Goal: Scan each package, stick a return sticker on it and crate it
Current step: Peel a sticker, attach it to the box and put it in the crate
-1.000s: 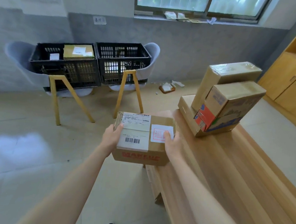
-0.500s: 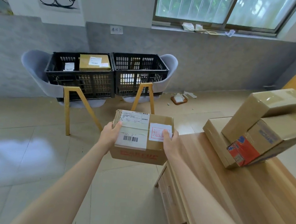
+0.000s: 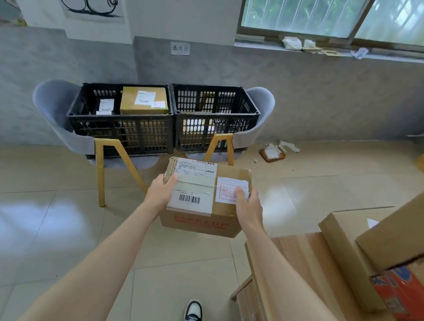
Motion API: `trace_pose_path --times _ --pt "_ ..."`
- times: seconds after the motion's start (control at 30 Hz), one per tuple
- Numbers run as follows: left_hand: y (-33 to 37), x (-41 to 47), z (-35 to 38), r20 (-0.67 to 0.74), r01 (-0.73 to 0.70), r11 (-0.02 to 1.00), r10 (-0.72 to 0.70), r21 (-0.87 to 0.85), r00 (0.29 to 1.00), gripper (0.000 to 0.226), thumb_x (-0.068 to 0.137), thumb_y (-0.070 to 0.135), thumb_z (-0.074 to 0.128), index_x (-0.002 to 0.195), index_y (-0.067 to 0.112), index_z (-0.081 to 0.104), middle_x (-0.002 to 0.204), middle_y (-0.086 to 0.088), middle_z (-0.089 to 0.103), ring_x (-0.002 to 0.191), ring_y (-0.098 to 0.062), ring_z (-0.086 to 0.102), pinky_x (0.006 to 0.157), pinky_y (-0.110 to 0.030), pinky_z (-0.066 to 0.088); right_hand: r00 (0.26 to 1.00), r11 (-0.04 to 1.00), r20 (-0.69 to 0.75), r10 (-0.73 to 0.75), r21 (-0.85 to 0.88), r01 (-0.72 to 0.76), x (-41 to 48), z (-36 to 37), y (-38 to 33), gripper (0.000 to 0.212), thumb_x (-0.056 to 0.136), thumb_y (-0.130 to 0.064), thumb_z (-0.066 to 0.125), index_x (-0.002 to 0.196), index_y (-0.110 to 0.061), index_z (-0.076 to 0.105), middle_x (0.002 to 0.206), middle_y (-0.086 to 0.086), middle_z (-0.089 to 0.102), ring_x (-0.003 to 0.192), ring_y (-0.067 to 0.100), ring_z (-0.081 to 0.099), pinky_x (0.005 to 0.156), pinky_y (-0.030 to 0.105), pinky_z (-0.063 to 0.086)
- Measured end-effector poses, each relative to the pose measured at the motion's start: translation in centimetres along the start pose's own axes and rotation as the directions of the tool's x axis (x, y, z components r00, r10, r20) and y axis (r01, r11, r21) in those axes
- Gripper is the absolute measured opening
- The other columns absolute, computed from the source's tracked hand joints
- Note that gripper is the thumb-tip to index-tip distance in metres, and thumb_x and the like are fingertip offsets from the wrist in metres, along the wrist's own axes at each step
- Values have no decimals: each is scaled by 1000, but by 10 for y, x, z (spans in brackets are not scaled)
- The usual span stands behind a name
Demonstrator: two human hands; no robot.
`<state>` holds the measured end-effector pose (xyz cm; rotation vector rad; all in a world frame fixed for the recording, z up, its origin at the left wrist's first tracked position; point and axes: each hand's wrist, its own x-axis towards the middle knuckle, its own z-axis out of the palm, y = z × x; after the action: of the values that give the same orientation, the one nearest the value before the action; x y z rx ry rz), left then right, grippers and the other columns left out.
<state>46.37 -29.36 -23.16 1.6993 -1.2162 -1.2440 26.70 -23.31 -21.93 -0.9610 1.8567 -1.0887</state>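
Note:
I carry a brown cardboard package [image 3: 199,221] in the air in front of me, above the floor. A white shipping label with a barcode [image 3: 192,189] covers its top, and a white return sticker [image 3: 230,189] with a red stamp sits at the right. My left hand [image 3: 160,194] grips the package's left side, thumb on the label. My right hand [image 3: 248,206] grips its right side, thumb on the sticker. Ahead stand two black crates on grey chairs: the left crate [image 3: 120,129] holds a labelled box [image 3: 144,99], the right crate [image 3: 212,118] looks empty.
A wooden table [image 3: 304,287] stands at my right with stacked cardboard packages [image 3: 401,243] on it. The chairs' yellow legs [image 3: 105,170] stick out toward me. Paper scraps and a small tray [image 3: 272,152] lie on the tiled floor by the wall.
I have walked away from the table toward the crates with the package in both hands. The crates look nearer and the stacked packages have slid to the right edge.

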Motion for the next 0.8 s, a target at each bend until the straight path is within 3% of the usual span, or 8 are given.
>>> trace_pose_path --times 0.17,0.33,0.6,0.8 --pt "41 62 8 -17 -9 998 10 60 1000 44 100 36 40 134 8 45 125 -10 58 109 -26 57 92 -38 47 1000 1000 20 -1 0 1 69 12 -29 38 101 -36 37 132 -13 42 107 -2 52 96 15 50 60 20 37" --pt "76 124 15 -16 1 993 1 114 1000 48 98 41 41 134 10 45 127 -11 57 113 -29 56 99 -46 45 999 998 25 -31 47 30 131 21 -56 39 100 -36 39 134 -16 42 118 0 57 100 15 50 80 28 39" --pt "108 211 28 23 -7 995 5 101 1000 49 97 43 43 134 11 44 123 -10 58 109 -27 58 97 -47 47 1000 999 -10 -15 43 16 213 40 -83 39 100 -35 39 135 -18 40 114 -2 55 102 16 50 84 31 40" --pt "135 297 39 93 -45 997 39 69 995 46 98 39 42 134 10 45 116 -8 60 104 -24 59 92 -39 49 996 998 -87 11 59 -6 282 66 -104 40 100 -35 40 135 -17 41 120 1 57 104 17 50 87 31 41"
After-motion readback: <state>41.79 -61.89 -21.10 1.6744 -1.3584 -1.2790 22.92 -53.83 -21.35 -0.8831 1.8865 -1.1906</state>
